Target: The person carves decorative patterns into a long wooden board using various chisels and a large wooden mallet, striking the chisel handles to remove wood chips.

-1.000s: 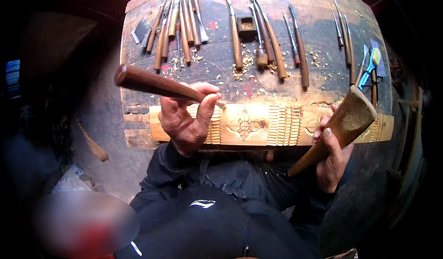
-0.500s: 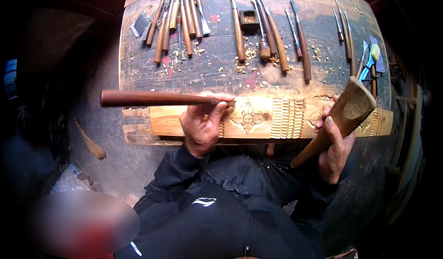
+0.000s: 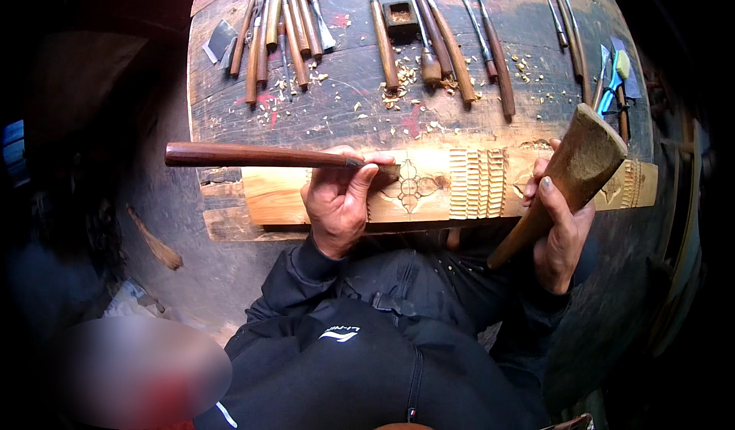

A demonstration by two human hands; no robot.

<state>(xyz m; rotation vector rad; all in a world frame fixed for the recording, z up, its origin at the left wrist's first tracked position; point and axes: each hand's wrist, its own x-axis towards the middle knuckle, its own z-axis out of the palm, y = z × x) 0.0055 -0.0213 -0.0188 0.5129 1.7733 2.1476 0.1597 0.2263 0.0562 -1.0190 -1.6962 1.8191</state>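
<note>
A carving chisel (image 3: 253, 155) with a long reddish-brown handle lies nearly level in my left hand (image 3: 341, 204), pinched near its blade. The blade's tip is at the left edge of a flower pattern (image 3: 410, 188) drawn on a pale wooden board (image 3: 283, 200). My right hand (image 3: 563, 227) grips a worn wooden mallet (image 3: 586, 158), tilted with its broad head up and to the right. The mallet is over the board's right part, where it hides some of the carving. Rows of notches (image 3: 478, 185) are cut into the board between my hands.
Several chisels (image 3: 283, 32) lie at the far left of the workbench (image 3: 344, 116). More chisels (image 3: 452, 55) lie in the far middle, beside a small dark square box (image 3: 400, 20). A blue brush (image 3: 615, 81) lies at the right. Wood shavings are scattered about. A broom (image 3: 155, 238) is on the floor.
The chisel's blade has come to the drawn flower's left edge, and its handle sits a little more level. The view has shifted slightly. The mallet stays in my right hand.
</note>
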